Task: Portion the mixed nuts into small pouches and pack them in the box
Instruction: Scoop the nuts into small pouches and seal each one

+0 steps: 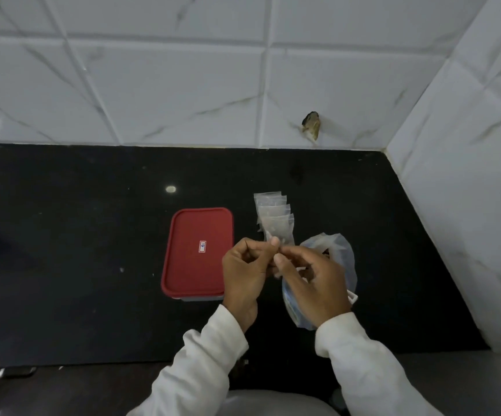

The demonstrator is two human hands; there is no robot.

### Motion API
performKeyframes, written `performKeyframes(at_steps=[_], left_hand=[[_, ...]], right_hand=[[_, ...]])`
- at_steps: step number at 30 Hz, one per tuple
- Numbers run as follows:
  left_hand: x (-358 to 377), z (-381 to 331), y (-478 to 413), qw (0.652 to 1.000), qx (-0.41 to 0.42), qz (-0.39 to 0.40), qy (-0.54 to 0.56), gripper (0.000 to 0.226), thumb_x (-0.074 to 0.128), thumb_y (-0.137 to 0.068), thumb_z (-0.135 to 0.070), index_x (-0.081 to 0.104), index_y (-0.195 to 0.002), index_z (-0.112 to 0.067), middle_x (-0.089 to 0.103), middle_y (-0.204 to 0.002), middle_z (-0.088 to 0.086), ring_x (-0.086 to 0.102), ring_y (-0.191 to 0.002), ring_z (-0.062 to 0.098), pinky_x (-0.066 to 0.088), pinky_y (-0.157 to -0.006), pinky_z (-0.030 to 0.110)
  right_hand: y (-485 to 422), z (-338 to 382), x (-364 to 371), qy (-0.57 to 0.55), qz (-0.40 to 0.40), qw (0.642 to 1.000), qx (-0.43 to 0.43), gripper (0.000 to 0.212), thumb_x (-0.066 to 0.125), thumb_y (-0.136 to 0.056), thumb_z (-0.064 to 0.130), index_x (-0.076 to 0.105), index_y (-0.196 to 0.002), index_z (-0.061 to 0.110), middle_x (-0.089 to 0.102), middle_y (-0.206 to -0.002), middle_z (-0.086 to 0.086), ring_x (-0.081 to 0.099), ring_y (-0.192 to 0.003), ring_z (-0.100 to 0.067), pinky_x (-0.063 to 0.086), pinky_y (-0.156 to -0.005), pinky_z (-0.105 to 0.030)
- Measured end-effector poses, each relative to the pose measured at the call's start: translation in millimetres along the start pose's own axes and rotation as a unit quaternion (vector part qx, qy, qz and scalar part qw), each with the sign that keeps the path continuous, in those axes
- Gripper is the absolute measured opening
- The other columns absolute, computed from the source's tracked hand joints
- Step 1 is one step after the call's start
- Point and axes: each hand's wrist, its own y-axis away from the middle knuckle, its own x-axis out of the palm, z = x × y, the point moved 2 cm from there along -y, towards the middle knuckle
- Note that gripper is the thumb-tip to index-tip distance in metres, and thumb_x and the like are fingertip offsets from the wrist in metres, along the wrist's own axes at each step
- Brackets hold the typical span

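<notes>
A box with a red lid sits shut on the black counter. To its right, several small clear pouches lie overlapping in a row. My left hand and my right hand meet above the counter and pinch a small clear pouch between their fingertips; most of it is hidden by my fingers. Under my right hand lies a larger clear plastic bag; its contents are hidden.
The black counter ends at a white marbled tile wall behind and another tiled wall on the right. A hole with debris marks the back wall. A small metal object lies at the counter's front left edge.
</notes>
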Motion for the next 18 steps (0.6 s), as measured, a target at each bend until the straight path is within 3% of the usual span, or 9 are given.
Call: performKeyframes(at_steps=[3,7,12,15,18], left_hand=[[-2.4,1.9,-1.0,1.000,-0.001,0.018,-0.009,0.018,0.075,-0.085,-0.017,0.070,-0.091,-0.002,0.076,-0.083,0.013,0.075,-0.075,0.020,0.060,-0.065,0.026],[-4.8,5.1,-3.3,0.999,-0.006,0.035,-0.023,0.027,0.077,-0.075,-0.025,0.072,-0.091,-0.003,0.076,-0.080,0.009,0.072,-0.069,0.014,0.058,-0.063,0.021],[-5.6,8.6,-7.9,0.997,0.031,0.043,-0.055,0.010,0.075,-0.085,-0.016,0.074,-0.089,-0.006,0.077,-0.079,0.007,0.073,-0.072,0.015,0.058,-0.067,0.022],[-3.9,4.8,-11.9,0.990,0.067,0.042,-0.113,0.010,0.077,-0.085,-0.020,0.074,-0.086,-0.010,0.076,-0.078,0.005,0.073,-0.072,0.017,0.058,-0.068,0.022],[-6.4,-0.6,-18.4,0.963,0.126,0.028,-0.237,0.009,0.079,-0.085,-0.022,0.072,-0.079,-0.021,0.073,-0.070,-0.003,0.070,-0.064,0.007,0.056,-0.065,0.016]], right_hand=[[1.5,-0.5,3.4,-0.001,-0.004,1.000,0.025,0.002,0.064,-0.088,0.039,0.064,-0.086,0.040,0.066,-0.080,0.023,0.062,-0.083,0.012,0.044,-0.072,-0.001],[1.8,-4.6,1.7,-0.009,-0.004,0.999,0.054,0.012,0.067,-0.088,0.032,0.065,-0.078,0.038,0.067,-0.071,0.025,0.064,-0.077,0.011,0.045,-0.067,-0.003],[0.5,2.0,-0.9,0.078,-0.041,0.995,0.042,0.026,0.070,-0.086,0.028,0.056,-0.067,0.038,0.058,-0.063,0.023,0.056,-0.072,0.019,0.038,-0.066,0.004],[-1.0,5.5,0.5,0.119,-0.060,0.991,0.024,0.025,0.069,-0.086,0.028,0.053,-0.069,0.037,0.057,-0.066,0.022,0.056,-0.073,0.017,0.041,-0.064,-0.001],[-7.3,4.1,-2.9,0.158,-0.060,0.984,0.048,0.022,0.069,-0.086,0.030,0.054,-0.070,0.034,0.058,-0.067,0.017,0.060,-0.066,0.003,0.043,-0.064,-0.010]])
